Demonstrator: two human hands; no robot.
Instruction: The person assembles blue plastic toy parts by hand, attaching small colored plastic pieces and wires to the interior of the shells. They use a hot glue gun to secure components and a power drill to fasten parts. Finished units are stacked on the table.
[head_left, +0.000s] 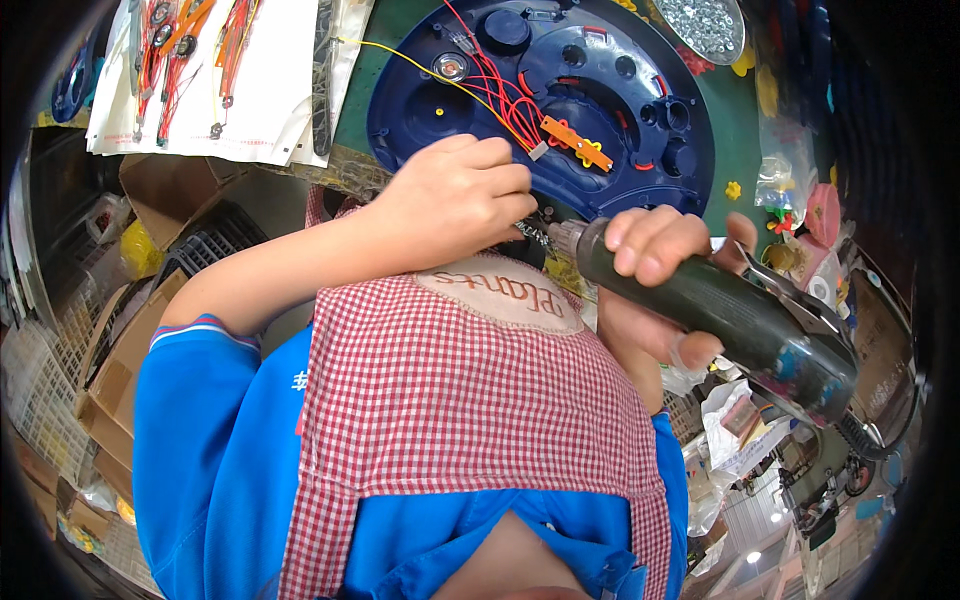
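My right hand (655,265) is wrapped round a dark green power screwdriver (720,310), its tip pointing left toward my left hand. My left hand (460,198) is closed with curled fingers beside a few small metal screws (535,233); what its fingertips hold, if anything, is hidden. Just beyond both hands lies a dark blue plastic housing (420,120), its hollow side up. An orange circuit board (577,143) rests in it, joined to red wires (490,75) and a yellow wire. A small round speaker (451,67) sits at the housing's left.
A metal dish (741,45) of loose screws stands at the far right. White paper (280,70) at the left carries several wired speakers and orange strips. Small yellow flower-shaped pieces (733,190) lie on the green mat (735,120). Cardboard boxes (130,350) stand below left.
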